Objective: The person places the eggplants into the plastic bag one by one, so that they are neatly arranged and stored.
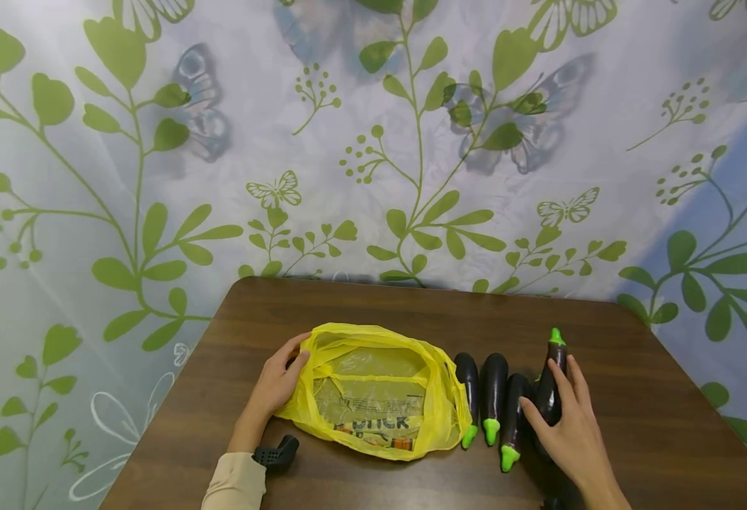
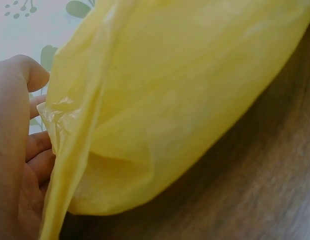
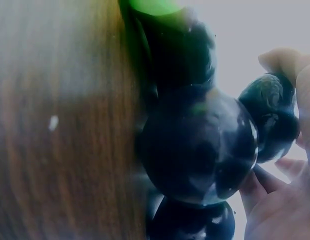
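Observation:
A yellow plastic bag (image 1: pixel 452 397) lies on the table with its wide mouth facing up and printed text visible through it. My left hand (image 1: pixel 284 375) holds the bag's left rim; in the left wrist view its fingers (image 2: pixel 40 150) are partly hidden behind the yellow plastic. Right of the bag, dark eggplants with bright green stems lie side by side: one against the bag (image 1: pixel 466 382), a second eggplant (image 1: pixel 493 389) and a third eggplant (image 1: pixel 515 411). My right hand (image 1: pixel 573 425) grips another eggplant (image 1: pixel 550 389), its green stem pointing away, between thumb and fingers.
A brown wooden table (image 1: pixel 641 397) carries everything. Behind it hangs a pale curtain (image 1: pixel 348 234) with green leaves and butterflies. A black strap piece (image 1: pixel 276 455) sits at my left wrist. Dark shapes under my right hand are partly hidden.

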Motion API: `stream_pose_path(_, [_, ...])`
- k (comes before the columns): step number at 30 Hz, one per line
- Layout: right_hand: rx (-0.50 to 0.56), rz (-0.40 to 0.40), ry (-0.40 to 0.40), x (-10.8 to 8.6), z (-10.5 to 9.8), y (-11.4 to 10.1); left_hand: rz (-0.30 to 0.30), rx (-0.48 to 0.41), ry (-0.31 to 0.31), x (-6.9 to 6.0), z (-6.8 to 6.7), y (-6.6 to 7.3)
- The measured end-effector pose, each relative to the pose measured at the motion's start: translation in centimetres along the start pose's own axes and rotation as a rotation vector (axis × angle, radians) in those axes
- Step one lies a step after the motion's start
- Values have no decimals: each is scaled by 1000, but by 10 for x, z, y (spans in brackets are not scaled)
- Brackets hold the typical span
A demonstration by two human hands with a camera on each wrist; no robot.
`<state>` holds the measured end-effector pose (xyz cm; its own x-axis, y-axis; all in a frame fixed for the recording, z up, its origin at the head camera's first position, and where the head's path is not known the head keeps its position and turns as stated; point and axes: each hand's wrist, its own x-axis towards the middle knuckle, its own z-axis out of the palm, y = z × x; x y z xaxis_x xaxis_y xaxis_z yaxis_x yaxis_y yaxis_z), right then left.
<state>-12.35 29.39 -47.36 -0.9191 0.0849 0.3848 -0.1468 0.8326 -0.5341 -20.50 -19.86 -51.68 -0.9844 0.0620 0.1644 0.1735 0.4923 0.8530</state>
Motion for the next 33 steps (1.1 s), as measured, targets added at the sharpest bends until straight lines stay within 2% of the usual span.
stream_pose_path(14, [18, 24, 7, -2, -4, -3, 28, 0, -17, 3, 3, 1])
stream_pose_path(23, [23, 15, 11, 1, -4, -4, 21, 20, -9, 2, 2, 1])
stream_pose_path(33, [49, -15, -53, 6, -6, -7, 5, 27, -4, 0, 0, -1])
